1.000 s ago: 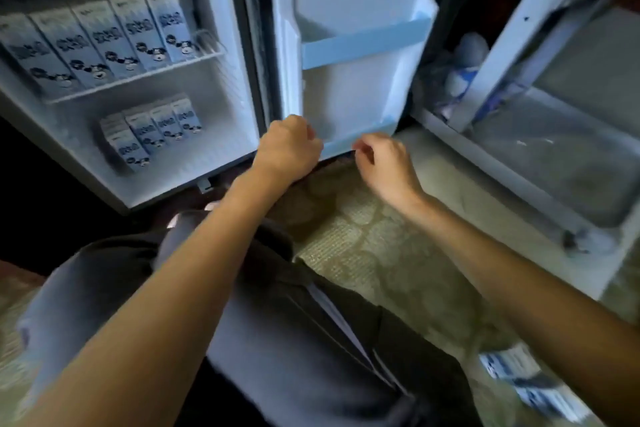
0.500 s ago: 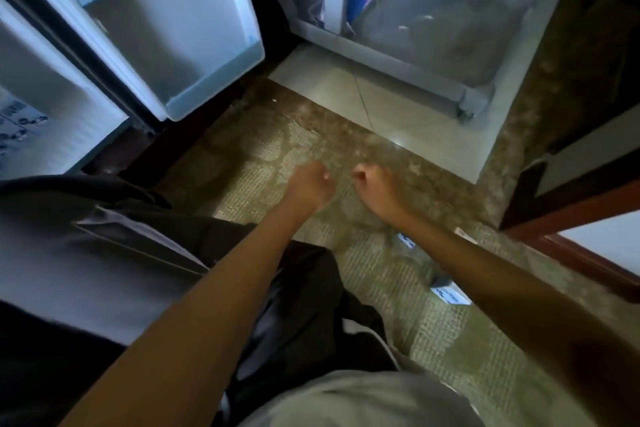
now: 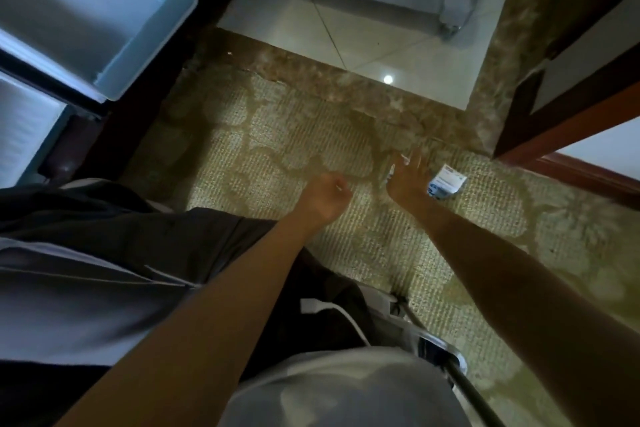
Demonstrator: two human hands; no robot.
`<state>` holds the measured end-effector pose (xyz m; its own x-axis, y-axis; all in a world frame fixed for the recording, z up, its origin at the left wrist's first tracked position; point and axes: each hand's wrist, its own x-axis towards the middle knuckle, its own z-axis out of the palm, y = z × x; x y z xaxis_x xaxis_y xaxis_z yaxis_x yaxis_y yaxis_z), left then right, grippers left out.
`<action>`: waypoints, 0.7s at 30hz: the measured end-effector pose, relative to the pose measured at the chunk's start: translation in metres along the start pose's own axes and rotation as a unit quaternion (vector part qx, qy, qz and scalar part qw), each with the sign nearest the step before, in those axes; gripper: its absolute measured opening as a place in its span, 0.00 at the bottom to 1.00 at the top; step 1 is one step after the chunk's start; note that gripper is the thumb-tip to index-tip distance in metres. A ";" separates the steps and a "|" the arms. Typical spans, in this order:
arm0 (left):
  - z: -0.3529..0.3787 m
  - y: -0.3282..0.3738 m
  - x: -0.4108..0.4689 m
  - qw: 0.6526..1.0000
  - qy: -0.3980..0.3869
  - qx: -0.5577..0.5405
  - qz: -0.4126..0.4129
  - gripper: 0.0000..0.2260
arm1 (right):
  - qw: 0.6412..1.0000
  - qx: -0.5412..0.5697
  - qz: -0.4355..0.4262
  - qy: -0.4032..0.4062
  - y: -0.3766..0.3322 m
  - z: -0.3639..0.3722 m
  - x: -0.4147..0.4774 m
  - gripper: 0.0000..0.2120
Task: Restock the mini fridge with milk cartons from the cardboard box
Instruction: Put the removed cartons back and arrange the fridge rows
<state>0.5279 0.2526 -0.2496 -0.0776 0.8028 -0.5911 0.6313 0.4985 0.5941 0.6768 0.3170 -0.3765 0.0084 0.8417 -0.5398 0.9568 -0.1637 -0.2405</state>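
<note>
1. Mini fridge (image 3: 24,128), far left edge: only a strip of its pale inner wall shows, cut off by the edge of the view.
2. Fridge door (image 3: 86,10), upper left: standing open, white inner lining towards the camera, with a pale blue rim along its lower right corner.
3. Trousers (image 3: 104,253), near left: dark cloth over the person's bent leg (a grey panel runs across it).
4. Carpet (image 3: 277,149), centre: beige, with a darker leafy pattern, lying under both hands.
5. Left hand (image 3: 327,196), centre: held above the carpet, fingers curled into the palm, holding nothing.
6. White cable (image 3: 346,319), near centre: runs from a white plug across the dark lap.
7. Tiled floor (image 3: 346,35), far centre: pale glossy tiles beyond a brown stone strip, with one bright light spot reflected in them.
8. Right hand (image 3: 407,177), right of centre: reaching down towards the carpet with fingers spread wide and fairly straight. Whether the fingertips touch anything cannot be told.
9. Milk carton (image 3: 446,182), just right of the right hand: white and blue, lying tilted on the carpet, well apart from the fridge.
10. Second carton (image 3: 391,173), at the left edge of the same hand: only a sliver shows, mostly hidden behind the palm.
11. White frame (image 3: 450,15), far right of centre: a low rail ending at a corner post that stands on the tiles.
12. Metal pole (image 3: 446,357), near right: dark shaft with a shiny fitting, blurred.
13. Wooden trim (image 3: 571,128), right: reddish-brown, slanting across the right side.
</note>
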 end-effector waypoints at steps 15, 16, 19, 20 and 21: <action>-0.007 -0.006 0.002 0.995 0.000 -0.087 -0.038 0.09 | 1.000 -0.001 -0.026 -0.014 0.013 0.005 0.004 0.26; -0.007 -0.007 0.003 0.997 0.003 -0.068 -0.034 0.10 | 0.999 0.022 -0.027 -0.012 0.011 0.002 0.000 0.23; -0.006 -0.007 0.003 1.000 0.004 -0.011 -0.004 0.16 | 0.989 0.145 -0.028 -0.029 -0.001 -0.008 -0.015 0.18; -0.005 -0.008 0.003 1.000 -0.005 0.000 0.006 0.19 | 0.978 0.202 -0.024 -0.040 -0.007 -0.014 -0.022 0.16; -0.005 -0.007 0.002 1.000 -0.018 0.012 0.011 0.22 | 0.965 0.255 -0.027 -0.052 -0.013 -0.019 -0.028 0.13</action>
<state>0.5196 0.2520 -0.2526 -0.0358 0.8010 -0.5975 0.6507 0.4725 0.5944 0.6695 0.3056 -0.3432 -0.0930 0.8042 -0.5870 0.6866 -0.3752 -0.6228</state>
